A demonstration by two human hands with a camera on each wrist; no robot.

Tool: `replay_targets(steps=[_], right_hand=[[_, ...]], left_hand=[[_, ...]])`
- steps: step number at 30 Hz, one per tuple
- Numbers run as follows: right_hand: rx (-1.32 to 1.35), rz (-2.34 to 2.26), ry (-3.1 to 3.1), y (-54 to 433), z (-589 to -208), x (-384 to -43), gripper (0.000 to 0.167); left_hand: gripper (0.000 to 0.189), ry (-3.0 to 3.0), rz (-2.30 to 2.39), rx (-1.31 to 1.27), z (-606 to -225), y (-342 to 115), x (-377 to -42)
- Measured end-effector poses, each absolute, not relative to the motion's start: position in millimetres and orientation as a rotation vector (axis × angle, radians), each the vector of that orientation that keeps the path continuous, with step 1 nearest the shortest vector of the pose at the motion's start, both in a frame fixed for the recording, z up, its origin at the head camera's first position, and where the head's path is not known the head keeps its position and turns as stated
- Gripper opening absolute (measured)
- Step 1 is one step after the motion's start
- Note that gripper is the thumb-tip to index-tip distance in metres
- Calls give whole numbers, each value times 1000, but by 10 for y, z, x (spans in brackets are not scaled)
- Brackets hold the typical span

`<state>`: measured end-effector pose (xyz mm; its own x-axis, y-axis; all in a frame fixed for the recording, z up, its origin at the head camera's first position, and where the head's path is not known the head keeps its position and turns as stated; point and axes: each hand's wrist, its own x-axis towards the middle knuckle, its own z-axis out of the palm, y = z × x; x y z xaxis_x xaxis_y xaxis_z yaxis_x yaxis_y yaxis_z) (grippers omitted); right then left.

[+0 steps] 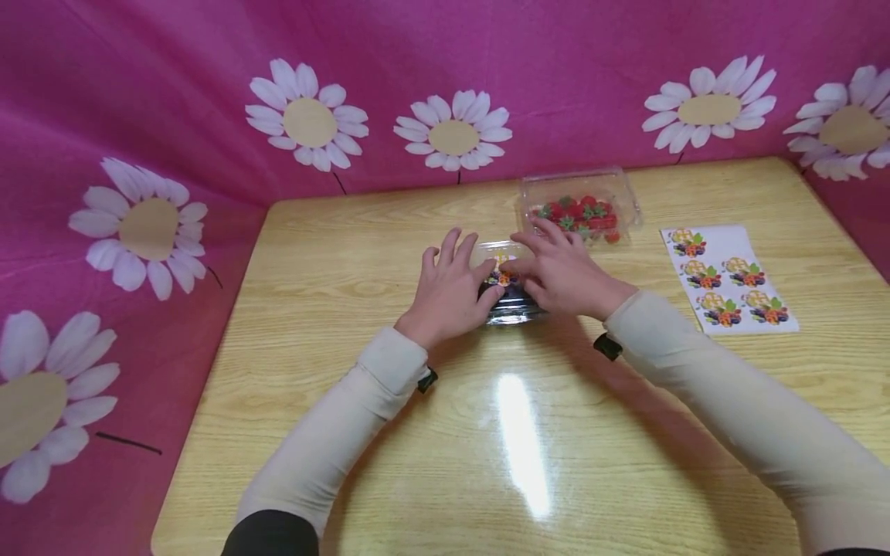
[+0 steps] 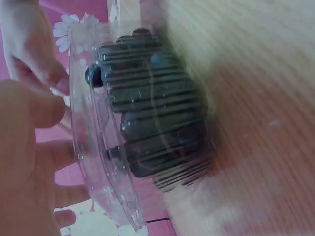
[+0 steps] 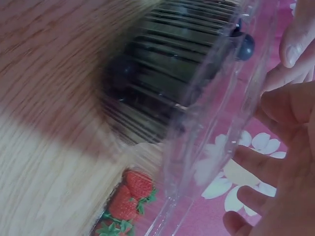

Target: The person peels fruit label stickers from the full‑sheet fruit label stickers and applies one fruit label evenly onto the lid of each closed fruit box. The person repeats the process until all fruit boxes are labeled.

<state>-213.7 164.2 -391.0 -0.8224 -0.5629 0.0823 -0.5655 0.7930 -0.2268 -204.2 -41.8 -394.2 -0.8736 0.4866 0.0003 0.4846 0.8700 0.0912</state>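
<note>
A clear plastic clamshell box (image 1: 514, 313) of dark, grape-like fruit (image 2: 162, 93) stands closed on the table. A fruit-printed sticker (image 1: 502, 276) lies on its lid. My left hand (image 1: 450, 292) rests on the lid from the left, thumb and index finger at the sticker, other fingers spread. From the right, my right hand (image 1: 568, 272) touches the lid the same way, its index fingertip at the sticker's edge. In the right wrist view, the fingers (image 3: 261, 164) lie loosely extended along the lid (image 3: 236, 98). Neither hand grips the box.
Behind the right hand is an open clear box (image 1: 629, 197) of strawberries (image 1: 577, 212). A white sheet of fruit stickers (image 1: 751, 239) lies on the right of the wooden table (image 1: 348, 255). A pink flowered cloth (image 1: 556, 69) hangs along the back and sides.
</note>
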Motion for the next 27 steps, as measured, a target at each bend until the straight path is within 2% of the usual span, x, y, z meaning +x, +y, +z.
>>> replay_targets(steps=[12,19,27], right_hand=[[929,499,-2951,1722,-3875,-2093,29],[957,526,-2918,1693,-3861,-2084,29],[882,567,-2928,1706,-3868,-2121,24]], left_hand=[[45,3025,158,791,-3947,-477,-2023],[42,3023,221,882,-3901,-465,-1966],[36,3054,262,892,-3899,-478,-1961]])
